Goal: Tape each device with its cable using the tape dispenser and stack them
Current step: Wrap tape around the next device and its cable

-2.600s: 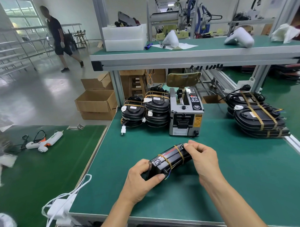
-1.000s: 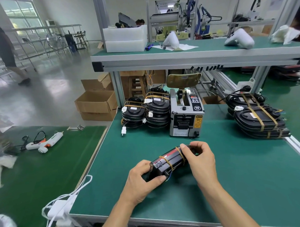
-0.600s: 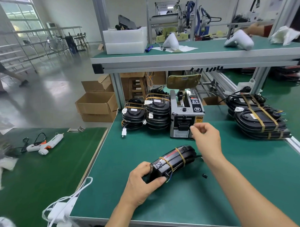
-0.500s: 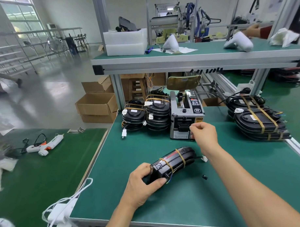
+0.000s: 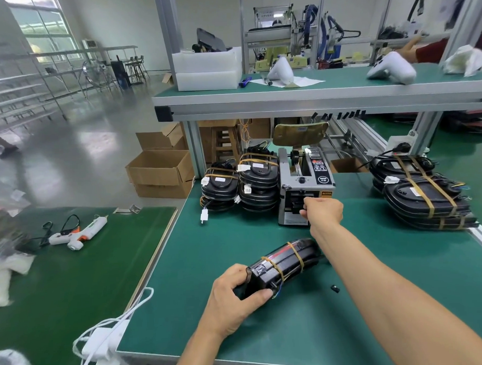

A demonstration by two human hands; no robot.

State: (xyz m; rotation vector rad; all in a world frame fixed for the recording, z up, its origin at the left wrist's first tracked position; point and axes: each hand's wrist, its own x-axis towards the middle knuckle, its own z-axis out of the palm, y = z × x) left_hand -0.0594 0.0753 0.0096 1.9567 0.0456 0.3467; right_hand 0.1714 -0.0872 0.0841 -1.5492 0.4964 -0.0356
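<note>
Left grip (image 5: 235,297) curls round the black device (image 5: 283,262) on the green surface (image 5: 348,328); my right grip (image 5: 321,211) pinches at the tape dispenser (image 5: 305,185) mouth, tape itself too small to tell.

Tape (image 5: 304,199) hidden behind right grip (image 5: 323,210)

1 tape dispenser (image 5: 305,191), 3 device stacks (image 5: 219,188), 1 loose device (image 5: 285,262), 1 glue gun (image 5: 80,233), 2 hands (image 5: 233,300)

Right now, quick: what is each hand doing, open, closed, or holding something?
Left hand: grips the near end of the black device.
Right hand: fingers curled at the tape dispenser outlet; tape itself not visible.
</note>
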